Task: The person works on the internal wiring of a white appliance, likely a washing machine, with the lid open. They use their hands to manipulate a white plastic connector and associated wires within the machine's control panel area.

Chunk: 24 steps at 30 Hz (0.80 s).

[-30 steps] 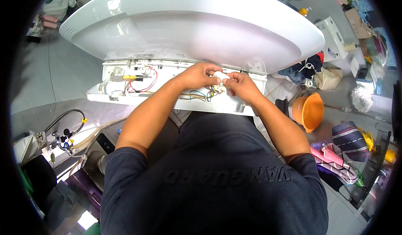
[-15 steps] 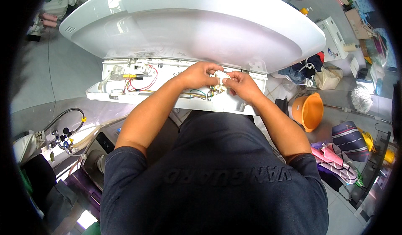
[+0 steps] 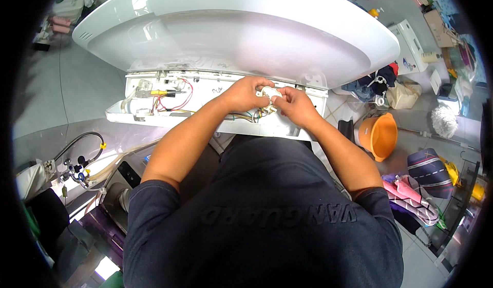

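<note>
Left hand [image 3: 249,94]: grip narrow, holding a small white rounded plastic part [image 3: 270,91]
Right hand [image 3: 298,106]: grip narrow, thumb against the part
Part's place: over the long white plastic housing [image 3: 241,128]
Yellow-and-black-handled screwdriver [image 3: 163,92]: inside the housing's left end

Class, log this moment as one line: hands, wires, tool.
left hand: holding small white part | right hand: holding same part | wires: beside it | yellow-and-black tool: left of hands, in open white housing
</note>
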### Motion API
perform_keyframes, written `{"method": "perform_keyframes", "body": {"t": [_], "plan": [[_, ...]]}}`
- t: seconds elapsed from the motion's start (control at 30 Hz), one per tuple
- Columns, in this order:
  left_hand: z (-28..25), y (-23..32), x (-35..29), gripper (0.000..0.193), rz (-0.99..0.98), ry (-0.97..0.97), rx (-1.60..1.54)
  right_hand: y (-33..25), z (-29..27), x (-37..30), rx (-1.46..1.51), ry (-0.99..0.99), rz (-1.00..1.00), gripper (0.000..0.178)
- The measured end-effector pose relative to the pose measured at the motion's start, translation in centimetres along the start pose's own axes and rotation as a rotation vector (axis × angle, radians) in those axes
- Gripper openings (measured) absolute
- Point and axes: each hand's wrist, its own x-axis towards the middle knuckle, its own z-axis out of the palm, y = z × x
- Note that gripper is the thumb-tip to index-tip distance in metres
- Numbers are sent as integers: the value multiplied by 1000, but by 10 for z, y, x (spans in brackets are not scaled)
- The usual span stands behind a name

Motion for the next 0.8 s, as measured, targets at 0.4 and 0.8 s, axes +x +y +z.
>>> {"method": "perform_keyframes", "body": {"t": [0.4, 0.8], "plan": [[-4, 2, 0, 54, -97, -73, -99, -6, -2, -2, -43, -12, 24, 38], [-1, -3, 3, 50, -67, -52, -127, -2, -2, 0, -47, -2, 5, 37]]}}
